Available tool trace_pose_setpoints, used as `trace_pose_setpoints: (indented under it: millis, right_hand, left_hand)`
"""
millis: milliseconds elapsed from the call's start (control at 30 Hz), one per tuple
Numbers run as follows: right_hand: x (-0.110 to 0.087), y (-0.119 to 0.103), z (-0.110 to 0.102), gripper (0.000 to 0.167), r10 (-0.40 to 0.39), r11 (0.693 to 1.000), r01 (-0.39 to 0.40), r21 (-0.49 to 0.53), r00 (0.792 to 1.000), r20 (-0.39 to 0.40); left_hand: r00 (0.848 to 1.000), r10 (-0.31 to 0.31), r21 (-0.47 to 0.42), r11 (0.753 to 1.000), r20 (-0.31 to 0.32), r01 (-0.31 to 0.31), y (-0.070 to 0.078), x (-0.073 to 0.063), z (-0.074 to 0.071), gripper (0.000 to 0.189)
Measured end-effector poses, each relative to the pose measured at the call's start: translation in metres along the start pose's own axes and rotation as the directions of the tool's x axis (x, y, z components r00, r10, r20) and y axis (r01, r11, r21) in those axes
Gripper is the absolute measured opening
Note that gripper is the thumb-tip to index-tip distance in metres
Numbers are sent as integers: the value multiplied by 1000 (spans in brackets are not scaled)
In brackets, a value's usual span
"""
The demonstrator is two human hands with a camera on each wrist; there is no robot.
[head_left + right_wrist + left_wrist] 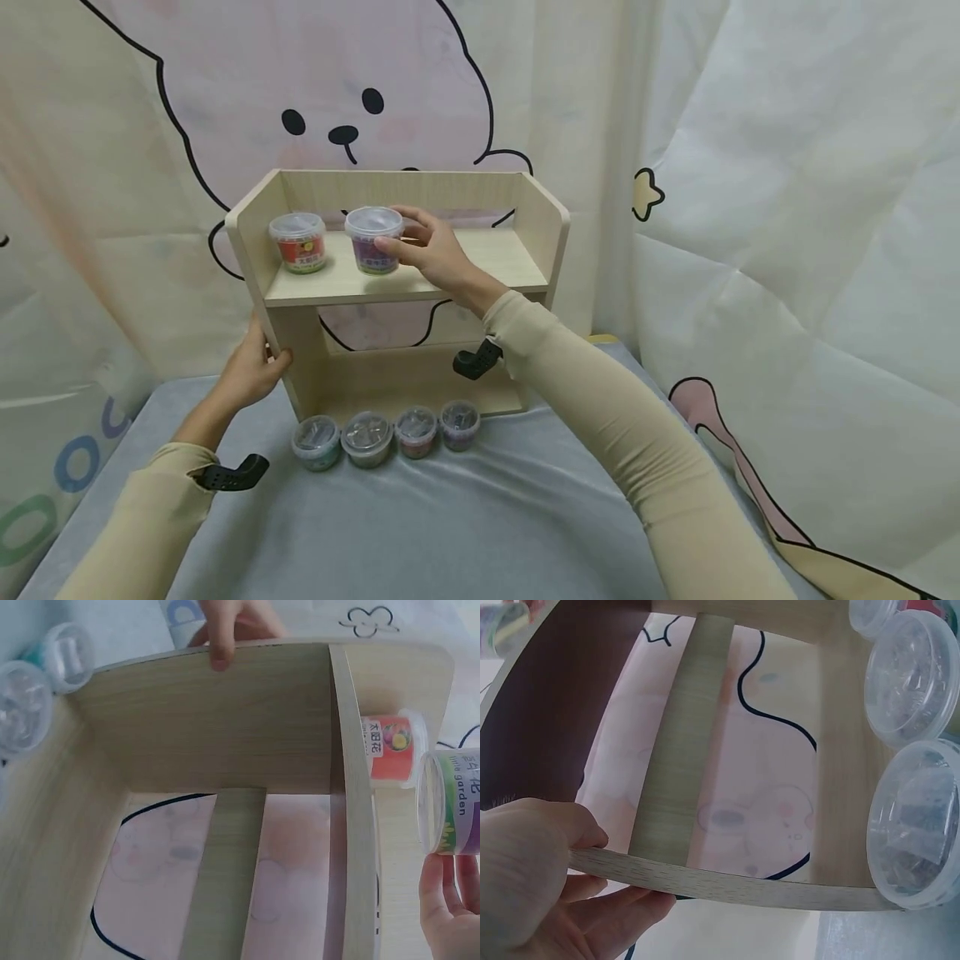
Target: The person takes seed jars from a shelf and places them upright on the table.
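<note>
My right hand (431,246) grips a clear lidded plastic tub with a purple label (375,242), held over the upper board of a small wooden shelf (405,287). To its left on that board stands a similar tub with a red label (302,243). My left hand (255,367) pinches the edge of the shelf's left side panel, thumb on the inner face, fingers outside, as the left wrist view shows. In the right wrist view the purple tub (463,802) is cut off by the frame's edge, with fingertips against its side.
Several lidded tubs (367,439) stand in a row on the grey cloth-covered table (420,533), before the shelf's lower compartment. Behind the shelf hangs a printed curtain (570,125) with a cartoon animal. Black bands circle both sleeves near the wrists.
</note>
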State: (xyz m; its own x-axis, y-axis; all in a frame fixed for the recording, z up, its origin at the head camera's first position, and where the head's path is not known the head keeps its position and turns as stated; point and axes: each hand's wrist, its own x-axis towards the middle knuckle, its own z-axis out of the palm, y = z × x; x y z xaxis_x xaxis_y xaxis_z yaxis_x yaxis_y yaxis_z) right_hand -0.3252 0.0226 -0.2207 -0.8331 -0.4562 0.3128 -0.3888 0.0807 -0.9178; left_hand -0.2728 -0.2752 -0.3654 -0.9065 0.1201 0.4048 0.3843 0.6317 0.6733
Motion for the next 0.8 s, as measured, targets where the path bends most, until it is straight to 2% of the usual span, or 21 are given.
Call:
trace_pose_setpoints:
  millis: [267,600,800]
  right_hand:
    - [-33,-2,-22,58,-55,993,60,-105,997,55]
    - [-69,6,-42,59,-98,987,108,-117,992,85]
    - [-92,15,-56,59,-70,995,77,-68,993,98]
  left_hand:
    - [1000,-20,37,999,6,19,0,0,-1,88]
    - [1000,-3,-1,1000,28,3,-2,-2,-2,88]
    - [1000,19,2,1000,21,-19,-2,0,-1,89]
